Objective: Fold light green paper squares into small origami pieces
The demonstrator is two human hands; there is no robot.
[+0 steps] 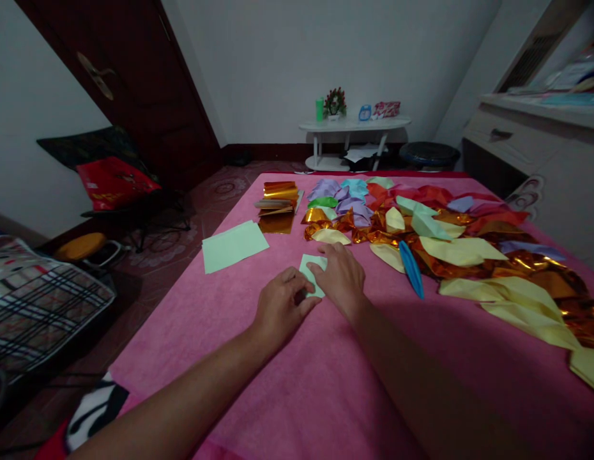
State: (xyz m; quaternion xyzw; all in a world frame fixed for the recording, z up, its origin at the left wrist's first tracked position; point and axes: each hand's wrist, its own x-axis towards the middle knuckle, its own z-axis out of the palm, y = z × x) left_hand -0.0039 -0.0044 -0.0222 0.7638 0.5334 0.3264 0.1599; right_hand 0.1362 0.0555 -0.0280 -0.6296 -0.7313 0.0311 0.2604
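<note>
A small folded piece of pale green paper (306,260) lies on the pink cloth between my hands. My left hand (283,301) grips its lower left side, with curled fingers and the thumb at the near edge. Across its right side rests my right hand (341,271), thumb on top and fingers bent over the far edge, partly hiding the paper. To the left lies a stack of flat pale green sheets (234,246). Beyond it sits a pile of shiny gold sheets (278,220).
Folded papers, among them yellow ones (462,250) and a narrow blue one (411,269), spread over the right side of the pink-covered table (182,358). A white side table (354,124) stands by the wall, and a chair with a red bag (115,183) is at left.
</note>
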